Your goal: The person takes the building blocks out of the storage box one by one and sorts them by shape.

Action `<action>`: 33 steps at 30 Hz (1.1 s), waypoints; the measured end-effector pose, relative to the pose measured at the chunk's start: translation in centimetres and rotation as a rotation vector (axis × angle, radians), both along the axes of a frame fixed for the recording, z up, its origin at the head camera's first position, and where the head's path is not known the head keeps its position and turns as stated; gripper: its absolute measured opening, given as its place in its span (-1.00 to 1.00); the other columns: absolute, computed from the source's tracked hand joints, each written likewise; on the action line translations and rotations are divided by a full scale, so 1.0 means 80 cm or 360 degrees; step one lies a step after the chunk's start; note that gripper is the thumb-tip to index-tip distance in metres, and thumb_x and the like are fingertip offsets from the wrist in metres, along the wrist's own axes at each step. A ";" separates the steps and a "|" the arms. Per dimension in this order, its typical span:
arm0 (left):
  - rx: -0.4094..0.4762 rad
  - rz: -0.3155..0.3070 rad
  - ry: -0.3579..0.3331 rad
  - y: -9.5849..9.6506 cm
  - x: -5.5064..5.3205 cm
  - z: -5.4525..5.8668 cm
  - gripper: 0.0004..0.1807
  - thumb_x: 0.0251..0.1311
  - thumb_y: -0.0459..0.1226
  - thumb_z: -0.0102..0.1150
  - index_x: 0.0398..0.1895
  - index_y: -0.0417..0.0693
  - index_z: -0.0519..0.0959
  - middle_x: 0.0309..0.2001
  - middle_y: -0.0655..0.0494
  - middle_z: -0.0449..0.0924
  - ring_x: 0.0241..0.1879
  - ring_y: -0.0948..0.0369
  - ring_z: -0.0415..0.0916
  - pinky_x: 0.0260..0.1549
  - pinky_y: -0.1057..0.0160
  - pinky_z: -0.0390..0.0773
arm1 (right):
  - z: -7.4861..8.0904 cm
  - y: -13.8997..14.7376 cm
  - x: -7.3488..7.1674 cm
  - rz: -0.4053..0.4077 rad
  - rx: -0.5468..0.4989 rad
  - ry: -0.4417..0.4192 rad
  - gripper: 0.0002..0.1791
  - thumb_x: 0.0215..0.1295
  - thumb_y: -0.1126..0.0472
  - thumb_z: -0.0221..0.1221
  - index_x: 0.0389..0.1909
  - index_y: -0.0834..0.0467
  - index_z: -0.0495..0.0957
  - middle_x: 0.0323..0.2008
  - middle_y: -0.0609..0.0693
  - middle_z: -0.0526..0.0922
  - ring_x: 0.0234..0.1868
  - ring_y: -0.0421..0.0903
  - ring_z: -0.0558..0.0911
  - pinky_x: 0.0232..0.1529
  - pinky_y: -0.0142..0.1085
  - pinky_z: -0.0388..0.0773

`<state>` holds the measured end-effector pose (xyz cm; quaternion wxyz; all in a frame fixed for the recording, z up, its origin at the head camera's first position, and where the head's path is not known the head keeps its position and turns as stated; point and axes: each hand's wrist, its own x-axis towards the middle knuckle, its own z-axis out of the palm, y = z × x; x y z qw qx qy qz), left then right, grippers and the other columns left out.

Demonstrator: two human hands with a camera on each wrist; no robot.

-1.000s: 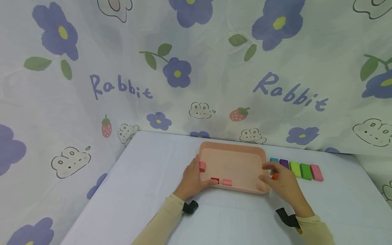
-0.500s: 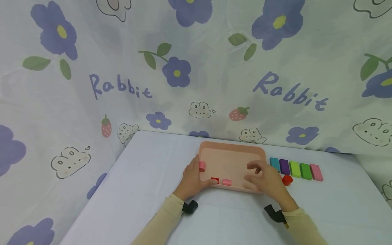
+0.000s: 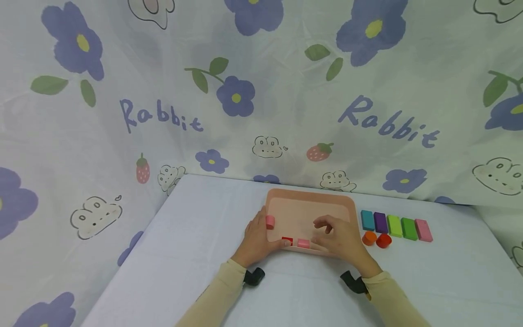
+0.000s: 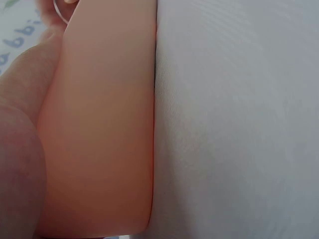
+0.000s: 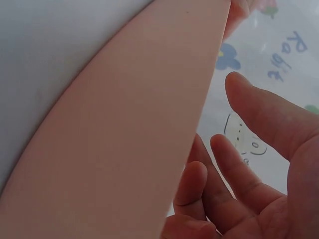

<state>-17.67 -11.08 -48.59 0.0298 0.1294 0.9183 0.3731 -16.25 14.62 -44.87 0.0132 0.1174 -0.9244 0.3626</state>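
Observation:
My left hand [image 3: 257, 238] holds the front left corner of a peach tray [image 3: 306, 194], fingers along the left wall and thumb over the front rim. In the left wrist view the thumb [image 4: 30, 84] lies along the rim. Inside the tray, a pink rounded block [image 3: 270, 222] is beside the left wall. A red block [image 3: 288, 241] lies at the front wall near the thumb tip, with a pink block [image 3: 303, 243] just right of it. Over the tray's front right part hovers my right hand [image 3: 341, 238], thumb and fingers apart, holding nothing.
Right of the tray stand an orange cylinder [image 3: 369, 238] and a red cylinder [image 3: 384, 240]. Behind them runs a row of blocks: blue [image 3: 367, 220], purple [image 3: 381, 223], yellow-green [image 3: 394, 226], green [image 3: 409, 229] and pink [image 3: 423, 230]. A patterned cloth [image 3: 286, 104] hangs behind the white table [image 3: 184, 254].
My right hand has moved left from the tray's right edge to over the tray, uncovering the orange and red cylinders. My left hand has stayed on the tray corner.

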 end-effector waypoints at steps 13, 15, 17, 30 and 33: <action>-0.0003 -0.0003 -0.0007 0.000 0.002 0.005 0.32 0.04 0.19 0.41 0.57 -0.37 -0.14 0.55 -0.28 -0.04 0.52 -0.16 -0.04 0.46 -0.21 -0.08 | -0.002 -0.019 -0.006 0.0144 0.0010 -0.0104 -0.55 0.10 0.14 0.49 0.02 0.15 0.67 -0.14 -0.06 0.72 -0.23 -0.13 0.51 -0.22 -0.31 0.55; 0.0012 -0.0005 -0.0003 0.000 0.002 0.004 0.32 0.03 0.19 0.42 0.57 -0.37 -0.14 0.55 -0.28 -0.03 0.51 -0.16 -0.03 0.46 -0.22 -0.07 | -0.003 -0.020 -0.008 0.0178 0.0030 -0.0111 -0.56 0.11 0.12 0.49 0.02 0.13 0.67 -0.14 -0.09 0.72 -0.23 -0.14 0.51 -0.22 -0.31 0.55; 0.0016 -0.0007 0.0003 0.000 0.002 0.004 0.32 0.03 0.20 0.42 0.57 -0.36 -0.14 0.55 -0.27 -0.02 0.51 -0.15 -0.02 0.46 -0.22 -0.07 | -0.004 -0.022 -0.009 0.0203 0.0049 -0.0128 -0.56 0.12 0.09 0.49 0.02 0.11 0.68 -0.15 -0.11 0.71 -0.24 -0.15 0.51 -0.22 -0.32 0.55; -0.0023 -0.0006 0.0028 0.002 0.001 0.003 0.32 0.04 0.21 0.41 0.57 -0.36 -0.14 0.55 -0.26 -0.01 0.51 -0.14 0.00 0.46 -0.21 -0.04 | -0.006 -0.021 -0.020 0.0368 0.0108 -0.0166 -0.64 0.17 0.19 0.45 0.00 0.11 0.69 -0.16 -0.11 0.71 -0.27 -0.16 0.50 -0.25 -0.34 0.54; -0.0026 -0.0005 0.0028 0.002 0.000 0.003 0.32 0.03 0.22 0.41 0.57 -0.36 -0.14 0.55 -0.26 -0.02 0.52 -0.14 -0.02 0.46 -0.21 -0.05 | -0.005 -0.021 -0.022 0.0378 0.0124 -0.0187 -0.66 0.17 0.21 0.44 -0.01 0.12 0.70 -0.20 -0.12 0.70 -0.27 -0.16 0.49 -0.24 -0.33 0.53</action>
